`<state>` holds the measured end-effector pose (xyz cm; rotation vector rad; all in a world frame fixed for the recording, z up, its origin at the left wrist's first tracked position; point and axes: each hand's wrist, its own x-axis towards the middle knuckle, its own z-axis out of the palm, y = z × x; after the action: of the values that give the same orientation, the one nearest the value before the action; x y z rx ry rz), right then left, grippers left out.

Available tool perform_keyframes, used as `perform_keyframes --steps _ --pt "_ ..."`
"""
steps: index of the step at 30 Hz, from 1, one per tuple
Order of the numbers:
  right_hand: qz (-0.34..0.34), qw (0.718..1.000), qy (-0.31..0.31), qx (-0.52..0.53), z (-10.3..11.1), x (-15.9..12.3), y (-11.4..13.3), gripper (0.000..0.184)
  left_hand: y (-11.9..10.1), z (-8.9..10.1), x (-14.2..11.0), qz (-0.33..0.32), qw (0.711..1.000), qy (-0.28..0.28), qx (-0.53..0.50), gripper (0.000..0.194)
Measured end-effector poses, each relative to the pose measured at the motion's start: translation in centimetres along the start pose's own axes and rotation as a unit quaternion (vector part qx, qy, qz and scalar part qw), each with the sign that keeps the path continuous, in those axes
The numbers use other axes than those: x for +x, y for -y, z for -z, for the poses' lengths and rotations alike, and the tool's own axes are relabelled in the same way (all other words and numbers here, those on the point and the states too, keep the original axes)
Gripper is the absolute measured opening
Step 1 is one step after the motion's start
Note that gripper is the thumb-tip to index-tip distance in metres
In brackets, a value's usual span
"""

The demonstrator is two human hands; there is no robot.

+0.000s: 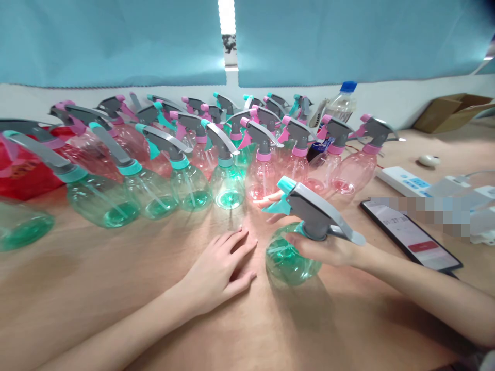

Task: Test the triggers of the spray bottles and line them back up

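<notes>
In the head view my right hand point(323, 250) grips a green spray bottle point(293, 270) around its neck and shoulder. This bottle has a grey trigger head with a teal nozzle and collar, and it stands slightly tilted, at or just above the table. My left hand point(220, 268) rests on the table to the left of that bottle, palm down, fingers spread and holding nothing. Beyond both hands stand rows of similar spray bottles, among them a green one point(228, 193) with a teal collar and a pink one point(264, 175) with a pink collar.
A phone point(413, 234) lies right of my right forearm, near a white power strip point(402, 180) with plugs. Further back are a clear drink bottle point(342, 105) with a blue cap, an open cardboard box point(444, 113) and a small white object point(428, 161). A red bag point(31, 178) sits at left.
</notes>
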<state>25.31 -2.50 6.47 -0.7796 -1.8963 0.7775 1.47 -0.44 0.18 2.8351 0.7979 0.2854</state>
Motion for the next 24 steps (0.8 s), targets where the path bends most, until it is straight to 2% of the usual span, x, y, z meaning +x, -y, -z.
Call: perform_keyframes --steps 7,24 --pt "-0.017 1.000 -0.012 0.006 -0.13 -0.17 -0.25 0.046 0.03 0.03 -0.03 -0.001 1.000 -0.004 -0.001 0.050" --pt "-0.010 1.000 -0.010 0.022 -0.26 -0.25 -0.50 0.056 0.00 0.00 0.03 0.000 1.000 -0.008 -0.005 0.048"
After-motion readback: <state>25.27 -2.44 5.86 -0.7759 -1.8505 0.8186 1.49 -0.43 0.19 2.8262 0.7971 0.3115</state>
